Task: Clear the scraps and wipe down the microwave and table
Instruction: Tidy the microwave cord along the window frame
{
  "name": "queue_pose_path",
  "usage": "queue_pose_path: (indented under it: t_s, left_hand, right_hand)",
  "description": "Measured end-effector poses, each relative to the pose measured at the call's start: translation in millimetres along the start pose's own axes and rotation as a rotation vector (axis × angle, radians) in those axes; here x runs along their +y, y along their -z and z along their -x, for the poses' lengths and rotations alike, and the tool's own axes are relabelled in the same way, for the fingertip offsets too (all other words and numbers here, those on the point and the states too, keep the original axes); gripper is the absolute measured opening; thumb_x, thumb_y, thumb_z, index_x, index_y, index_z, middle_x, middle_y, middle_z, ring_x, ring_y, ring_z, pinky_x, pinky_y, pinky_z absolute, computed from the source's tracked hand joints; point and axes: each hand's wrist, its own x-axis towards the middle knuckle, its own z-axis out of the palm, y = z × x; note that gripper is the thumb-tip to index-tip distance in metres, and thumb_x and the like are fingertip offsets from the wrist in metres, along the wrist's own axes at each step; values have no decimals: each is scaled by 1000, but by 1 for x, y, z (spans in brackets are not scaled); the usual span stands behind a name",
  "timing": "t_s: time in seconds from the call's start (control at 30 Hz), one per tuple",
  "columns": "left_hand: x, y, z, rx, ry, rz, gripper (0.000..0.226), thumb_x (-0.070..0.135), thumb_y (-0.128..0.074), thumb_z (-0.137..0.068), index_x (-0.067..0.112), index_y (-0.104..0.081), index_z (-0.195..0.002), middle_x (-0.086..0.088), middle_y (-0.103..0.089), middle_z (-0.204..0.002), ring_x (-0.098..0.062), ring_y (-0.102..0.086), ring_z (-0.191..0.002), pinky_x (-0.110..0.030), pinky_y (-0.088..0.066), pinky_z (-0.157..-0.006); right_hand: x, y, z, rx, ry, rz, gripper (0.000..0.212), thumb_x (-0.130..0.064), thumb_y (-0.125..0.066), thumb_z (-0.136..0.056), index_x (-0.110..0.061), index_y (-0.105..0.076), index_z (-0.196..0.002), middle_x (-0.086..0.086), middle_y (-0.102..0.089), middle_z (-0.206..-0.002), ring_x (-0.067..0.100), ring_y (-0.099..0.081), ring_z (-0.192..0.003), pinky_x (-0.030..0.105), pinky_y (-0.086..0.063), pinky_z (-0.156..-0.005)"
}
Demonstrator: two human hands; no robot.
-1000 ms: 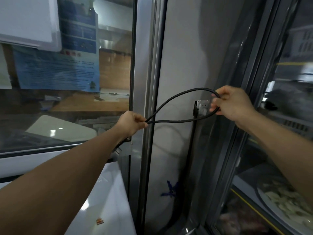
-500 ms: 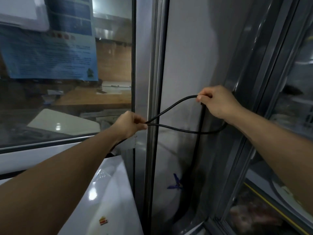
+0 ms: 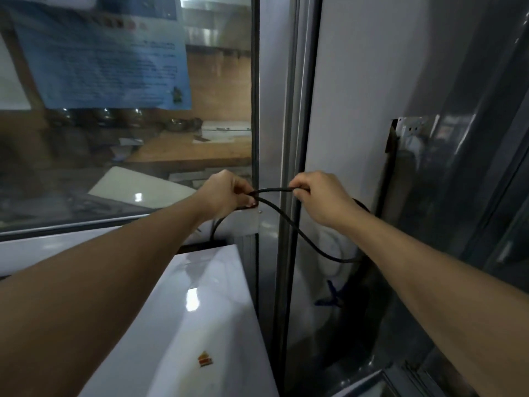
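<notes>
A glossy white box-shaped microwave (image 3: 200, 319) sits low against the window sill. Its thin black rubber power cord (image 3: 289, 222) loops just above the microwave's top right corner.

Glossy white microwave top (image 3: 206, 310) — metal frame (image 3: 289, 110)

blue notice (image 3: 108, 58) text blurred, cable (image 3: 300, 230) end hidden behind right forearm

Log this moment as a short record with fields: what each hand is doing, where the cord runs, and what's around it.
left hand: pinches black cord
right hand: grips the same cord
cord: short span between the hands; loop sags below the right hand
white appliance top: glossy, below the left forearm, small orange sticker
wall socket: upper right, nothing plugged in
window: blue notice posted
</notes>
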Motion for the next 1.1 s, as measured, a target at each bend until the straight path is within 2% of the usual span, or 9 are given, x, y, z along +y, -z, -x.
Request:
queue_pose_path:
  t_s: [0.07,0.17,0.37,0.47,0.6,0.7,0.87,1.0,1.1]
  left_hand:
    - [-7,-5,1,4,22,13,8,18,-67,-85,18,-74,-88,1,-69,-80,-8,-59,-73,-19,-44,-66]
    - [-21,-14,2,-1,84,0,9,19,-67,-85,17,-73,-92,-1,-68,-87,-15,-59,-82,-25,-45,-75]
    - [-26,-18,0,3,81,-66,14,19,-67,-86,13,-72,-98,-3,-68,-92,-13,-57,-81,-19,-40,-68]
    - [-25,-17,0,5,67,-95,13,18,-67,-86,13,-72,-96,-1,-67,-89,-11,-55,-78,-19,-38,-69]
    - [-24,-22,-3,-7,70,-135,14,18,-67,-86,14,-71,-98,1,-66,-92,-10,-57,-84,-21,-39,-74]
    - [-25,-27,-6,-8,73,-157,16,20,-66,-86,15,-70,-101,3,-64,-92,-8,-57,-83,-20,-39,-72]
    - [-29,-31,-6,-1,52,-152,12,19,-66,-86,16,-70,-97,6,-60,-80,-1,-50,-67,-12,-34,-57]
    - [-27,-32,-3,-3,15,-179,13,16,-65,-86,16,-70,-98,3,-63,-87,-8,-55,-76,-16,-41,-62]
    - [-30,-31,4,73,2,-237,16,10,-68,-82,10,-61,-97,-4,-61,-95,-19,-57,-84,-28,-48,-74]
  right_hand:
    - [6,-4,-4,54,-52,-104,18,-15,-51,-95,-17,-68,-99,-6,-60,-82,5,-52,-72,14,-37,-61]
    - [22,-9,-4,89,-108,-109,18,-13,-51,-95,-15,-68,-97,-4,-57,-83,8,-48,-72,5,-28,-52]
    - [32,-36,6,99,-106,227,21,-13,-53,-93,-14,-66,-109,9,-54,-108,27,-50,-104,27,-31,-76]
    - [16,-53,4,-1,-98,146,33,-21,-63,-89,-9,-57,-119,7,-44,-113,16,-51,-88,28,-39,-74]
    - [6,-76,-3,-44,-34,162,60,-38,-75,-76,-5,-57,-122,8,-43,-121,25,-53,-103,34,-46,-84]
    - [10,-88,-6,-39,-46,121,67,-45,-77,-72,-10,-55,-124,5,-46,-119,25,-53,-105,32,-45,-79]
    - [14,-102,-6,-5,-28,79,40,-44,-67,-83,-12,-64,-107,4,-52,-104,23,-56,-92,30,-41,-69]
    - [18,-103,-9,-19,-44,27,25,-36,-62,-89,-13,-68,-96,-3,-52,-77,14,-50,-68,24,-28,-49]
    - [26,-106,-12,-19,-61,38,24,-34,-62,-89,-11,-68,-91,1,-54,-79,18,-52,-73,24,-33,-58]
